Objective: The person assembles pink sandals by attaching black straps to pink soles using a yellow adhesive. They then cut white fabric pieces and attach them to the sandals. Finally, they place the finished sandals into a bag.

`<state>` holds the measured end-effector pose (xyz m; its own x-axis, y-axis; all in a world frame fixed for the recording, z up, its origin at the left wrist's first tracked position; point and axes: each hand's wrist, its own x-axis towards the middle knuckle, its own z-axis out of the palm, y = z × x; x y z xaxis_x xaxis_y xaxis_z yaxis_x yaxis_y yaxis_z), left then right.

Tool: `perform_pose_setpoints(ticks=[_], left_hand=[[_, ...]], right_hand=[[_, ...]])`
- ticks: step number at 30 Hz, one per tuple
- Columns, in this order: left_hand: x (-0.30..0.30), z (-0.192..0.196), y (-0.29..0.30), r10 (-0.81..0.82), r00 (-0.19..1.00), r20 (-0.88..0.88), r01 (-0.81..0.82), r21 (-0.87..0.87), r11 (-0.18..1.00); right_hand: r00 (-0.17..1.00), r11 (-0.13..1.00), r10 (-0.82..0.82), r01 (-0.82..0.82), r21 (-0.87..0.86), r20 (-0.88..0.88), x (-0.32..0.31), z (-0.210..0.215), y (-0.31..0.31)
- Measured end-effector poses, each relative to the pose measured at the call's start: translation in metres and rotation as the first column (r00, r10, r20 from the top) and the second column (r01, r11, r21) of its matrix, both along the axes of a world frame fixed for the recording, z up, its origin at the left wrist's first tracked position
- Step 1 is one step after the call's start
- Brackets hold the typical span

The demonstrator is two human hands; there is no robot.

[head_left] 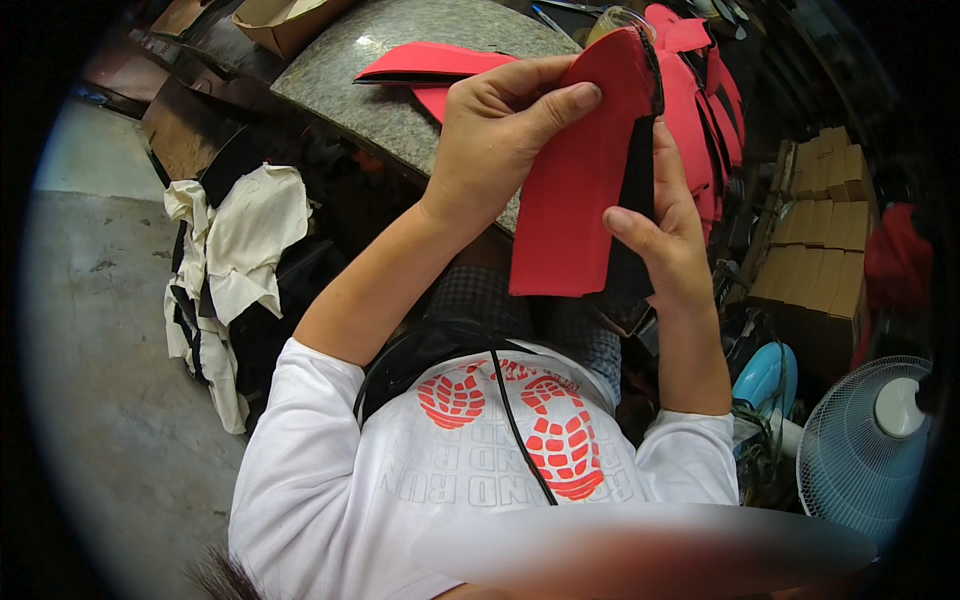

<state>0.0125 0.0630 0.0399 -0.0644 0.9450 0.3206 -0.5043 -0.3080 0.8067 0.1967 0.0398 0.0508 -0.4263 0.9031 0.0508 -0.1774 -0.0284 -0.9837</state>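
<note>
A red shoe-upper-like piece (575, 210) with a black inner side is held up in front of me, over the near edge of the stone-topped table. My left hand (510, 125) pinches its red face near the top, thumb in front. My right hand (665, 225) grips the black part along its right side, thumb forward and fingers behind. The piece's lower end hangs free. Beyond my left hand, more red pieces with black edges (430, 62) lie on the table (340, 85). A stack of similar red pieces (700, 110) sits to the right of the held one.
Small brown boxes (820, 215) are stacked at the right. A white-and-blue fan (860, 440) stands at the lower right. Cream cloth scraps (255, 235) hang at the left, above the grey floor (95, 330). At the back are a cardboard box (285, 30) and a jar (622, 20).
</note>
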Motion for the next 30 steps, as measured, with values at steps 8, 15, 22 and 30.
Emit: perform_pose_setpoints(ticks=[8,15,22,30], left_hand=[[0.003,0.000,0.012,-0.059,0.974,-0.219,0.071,0.048,0.996],[0.026,-0.033,0.026,0.318,0.442,-0.839,-0.119,0.297,0.947],[0.051,-0.066,0.049,0.399,0.230,-0.888,-0.178,0.364,0.914],[0.032,-0.062,0.040,0.468,0.297,-0.832,-0.201,0.425,0.883]], right_hand=[[0.989,0.984,-0.102,0.085,0.155,0.105,0.034,0.014,0.000],[0.308,0.643,-0.724,-0.024,0.766,0.617,0.095,-0.008,0.040],[0.383,0.608,-0.699,-0.129,0.784,0.605,0.089,-0.074,0.078],[0.411,0.537,-0.737,-0.127,0.834,0.537,0.093,-0.064,0.072]])
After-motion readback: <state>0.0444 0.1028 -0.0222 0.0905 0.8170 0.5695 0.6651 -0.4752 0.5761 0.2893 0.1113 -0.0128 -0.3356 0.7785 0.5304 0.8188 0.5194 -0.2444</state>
